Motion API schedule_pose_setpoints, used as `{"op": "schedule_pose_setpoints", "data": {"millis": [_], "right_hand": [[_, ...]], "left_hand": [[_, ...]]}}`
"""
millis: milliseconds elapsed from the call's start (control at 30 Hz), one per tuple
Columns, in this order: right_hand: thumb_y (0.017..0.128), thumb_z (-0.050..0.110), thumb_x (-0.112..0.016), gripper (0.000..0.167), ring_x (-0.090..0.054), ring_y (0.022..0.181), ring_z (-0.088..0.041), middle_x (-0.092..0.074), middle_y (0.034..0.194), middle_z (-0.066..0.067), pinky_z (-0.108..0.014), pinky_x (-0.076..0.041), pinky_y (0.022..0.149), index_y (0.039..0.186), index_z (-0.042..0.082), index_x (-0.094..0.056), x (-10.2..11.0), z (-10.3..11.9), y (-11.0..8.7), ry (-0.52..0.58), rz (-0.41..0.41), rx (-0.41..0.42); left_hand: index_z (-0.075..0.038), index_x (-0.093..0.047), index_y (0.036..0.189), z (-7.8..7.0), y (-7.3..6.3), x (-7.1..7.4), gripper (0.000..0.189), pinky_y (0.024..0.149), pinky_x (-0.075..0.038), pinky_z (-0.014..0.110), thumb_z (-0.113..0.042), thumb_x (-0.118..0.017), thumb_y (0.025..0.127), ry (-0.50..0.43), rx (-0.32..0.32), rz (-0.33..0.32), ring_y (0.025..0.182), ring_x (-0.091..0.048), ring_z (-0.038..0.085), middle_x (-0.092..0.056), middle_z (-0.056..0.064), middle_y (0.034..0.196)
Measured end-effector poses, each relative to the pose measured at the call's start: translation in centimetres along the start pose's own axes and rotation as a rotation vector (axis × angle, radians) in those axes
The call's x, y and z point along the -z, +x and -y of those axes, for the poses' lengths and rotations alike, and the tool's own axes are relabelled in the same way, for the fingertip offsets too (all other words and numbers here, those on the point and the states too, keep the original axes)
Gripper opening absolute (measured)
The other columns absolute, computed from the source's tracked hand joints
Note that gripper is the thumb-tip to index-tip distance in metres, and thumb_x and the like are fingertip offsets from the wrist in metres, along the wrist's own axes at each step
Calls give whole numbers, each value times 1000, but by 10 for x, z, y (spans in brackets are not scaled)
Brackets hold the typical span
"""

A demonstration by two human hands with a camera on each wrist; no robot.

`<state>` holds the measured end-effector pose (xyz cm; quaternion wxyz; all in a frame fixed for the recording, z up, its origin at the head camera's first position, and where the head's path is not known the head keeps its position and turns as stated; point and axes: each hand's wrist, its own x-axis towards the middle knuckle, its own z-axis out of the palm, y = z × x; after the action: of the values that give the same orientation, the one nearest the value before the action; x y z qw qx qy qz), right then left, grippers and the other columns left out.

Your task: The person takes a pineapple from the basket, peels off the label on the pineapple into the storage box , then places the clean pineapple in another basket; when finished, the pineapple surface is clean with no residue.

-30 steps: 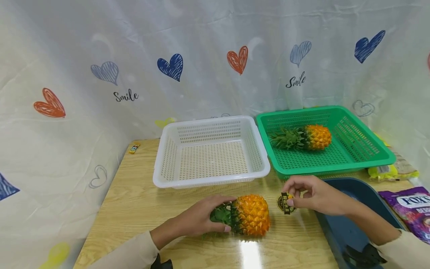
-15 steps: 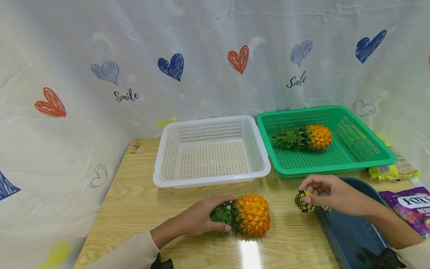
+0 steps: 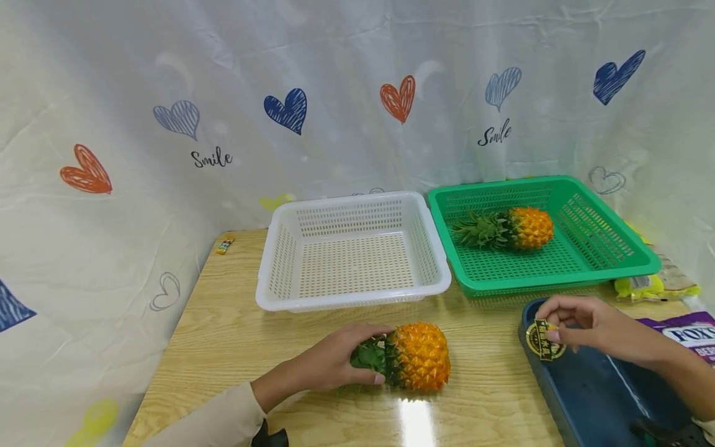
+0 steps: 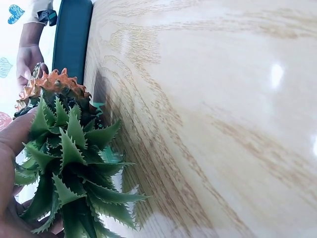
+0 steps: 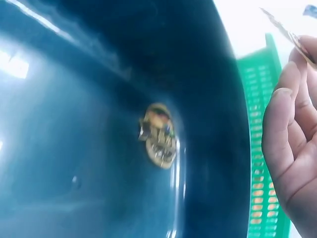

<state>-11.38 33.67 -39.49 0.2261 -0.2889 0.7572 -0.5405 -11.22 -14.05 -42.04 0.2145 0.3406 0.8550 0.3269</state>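
My left hand [image 3: 337,360] grips a pineapple [image 3: 421,358] by its green crown [image 4: 69,163] as the fruit lies on its side on the table. The orange body points right. Over the left rim of a dark blue basin [image 3: 550,397], my right hand [image 3: 598,329] pinches a round black-and-gold label [image 3: 542,340] between thumb and fingers. A similar label [image 5: 160,136] lies at the bottom of the basin in the right wrist view. The pinched label [image 5: 282,27] shows there nearly edge-on.
A white basket [image 3: 352,298] stands behind the left hand. Beside it, a green basket [image 3: 558,279] holds another pineapple [image 3: 530,228]. A purple bag [image 3: 689,335] and a yellow package [image 3: 642,285] lie at the right. One small wrapper [image 3: 225,246] is at the table's far left corner.
My right hand has moved right with the label, from above the table beside the pineapple to the basin's rim. The left hand and its pineapple have stayed put.
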Motion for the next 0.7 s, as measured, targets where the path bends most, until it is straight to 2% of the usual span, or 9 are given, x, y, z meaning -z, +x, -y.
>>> {"op": "schedule_pose_setpoints", "data": {"millis": [133, 200, 500, 700], "right_hand": [[103, -5, -45, 24, -59, 73, -28, -69, 96, -8, -40, -49, 61, 124, 1, -55, 7, -2, -7, -6, -10, -100], [104, -4, -45, 24, -58, 73, -28, -69, 96, -8, -40, -48, 61, 125, 1, -54, 11, -4, -11, 3, 0, -123], [105, -6, -38, 28, -49, 71, -33, -65, 93, -8, -44, -40, 56, 129, 2, -52, 20, -20, -23, 187, 128, -194], [105, -7, -36, 30, -48, 72, -35, -65, 95, -9, -45, -38, 55, 130, 0, -52, 22, -26, -26, 225, 159, -198]], "left_hand": [[-41, -32, 154, 0, 0, 1, 74, 111, -41, 51, -56, -68, 91, -9, 5, 4, 144, -41, 21, -41, -6, 156], [-40, -32, 155, 1, 0, 1, 75, 111, -41, 52, -55, -68, 91, -9, 3, 4, 144, -41, 21, -41, -6, 156], [-40, -32, 155, 1, 0, 1, 74, 110, -41, 52, -55, -68, 91, -3, 6, 5, 143, -42, 21, -41, -5, 156], [-41, -32, 155, 0, 0, 1, 74, 111, -41, 52, -55, -68, 91, -3, 8, 8, 144, -41, 22, -41, -5, 156]]}}
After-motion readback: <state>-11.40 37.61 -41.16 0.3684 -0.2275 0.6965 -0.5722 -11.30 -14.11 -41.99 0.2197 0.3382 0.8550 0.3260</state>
